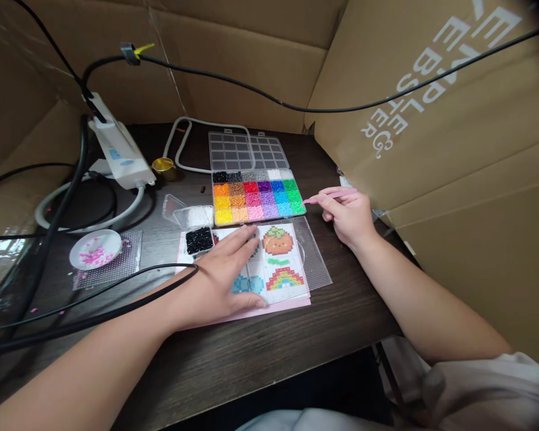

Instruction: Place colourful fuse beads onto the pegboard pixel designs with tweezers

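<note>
My left hand [227, 272] lies flat, fingers spread, over a printed pattern sheet [291, 293] and hides its left part. An orange fruit and a rainbow in coloured squares show on the sheet, with a short row of green beads [278, 261] between them. My right hand [348, 215] pinches pink tweezers [330, 196]. Their tip is at the green beads in the right column of a compartment box [259, 222] full of coloured beads. A clear pegboard [317, 263] sticks out at the sheet's right. A small box of black beads [199, 240] stands by my left fingers.
A white dish [110, 242] with pink beads sits on another pegboard [132, 254] at left. White beads [200, 215] fill a small lidded box. A gold cup [164, 167] and a power strip [121, 149] stand behind. Black cables [130, 305] cross my left forearm; cardboard walls [251, 36] enclose the table.
</note>
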`<state>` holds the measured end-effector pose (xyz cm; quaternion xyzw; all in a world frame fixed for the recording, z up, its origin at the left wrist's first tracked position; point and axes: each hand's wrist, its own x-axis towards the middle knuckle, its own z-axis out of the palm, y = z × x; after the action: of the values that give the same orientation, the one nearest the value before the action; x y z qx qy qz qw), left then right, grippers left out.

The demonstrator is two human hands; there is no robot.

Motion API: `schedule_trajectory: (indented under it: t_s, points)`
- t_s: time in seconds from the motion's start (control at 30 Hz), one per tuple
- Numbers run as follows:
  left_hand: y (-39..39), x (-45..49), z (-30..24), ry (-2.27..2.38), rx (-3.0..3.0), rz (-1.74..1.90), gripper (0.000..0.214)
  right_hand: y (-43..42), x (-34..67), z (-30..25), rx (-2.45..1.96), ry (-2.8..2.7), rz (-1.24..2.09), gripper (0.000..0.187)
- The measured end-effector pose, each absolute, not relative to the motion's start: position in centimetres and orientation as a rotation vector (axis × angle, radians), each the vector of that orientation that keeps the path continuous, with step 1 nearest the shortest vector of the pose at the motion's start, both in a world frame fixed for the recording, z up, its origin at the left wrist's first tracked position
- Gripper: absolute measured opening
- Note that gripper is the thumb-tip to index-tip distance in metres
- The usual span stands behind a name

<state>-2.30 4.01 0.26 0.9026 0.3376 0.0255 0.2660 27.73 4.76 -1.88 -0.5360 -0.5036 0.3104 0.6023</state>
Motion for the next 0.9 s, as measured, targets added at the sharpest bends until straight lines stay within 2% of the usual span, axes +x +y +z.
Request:
schedule_trajectory:
  t_s: [0.13, 0.27, 0.4, 0.63, 0.9]
  points:
    - [4.0, -2.3, 0.2, 0.913, 2.439, 0.083, 0.1, 5.0, 27.7, -2.0, -1.295, -1.179, 0.705, 0.026]
    - [4.0, -2.4, 0.0, 0.899, 2.429, 0.131, 0.098, 5.2, 28.0, -2.3, -1.272, -1.145, 0.722, 0.027]
    - [4.1, -2.4, -0.1, 0.902, 2.434, 0.11, 0.098, 4.6, 28.1, -2.1, -1.202, -1.19, 0.791, 0.023]
    - [4.1, -2.4, -0.2, 0.901, 2.455, 0.09, 0.1, 2.2, 27.1, -0.7, -1.039, -1.619, 1.176, 0.008]
    - [4.1, -2.3, 0.0, 0.905, 2.424, 0.089, 0.099, 2.0, 26.4, -0.7, -0.995, -1.726, 1.19, 0.008]
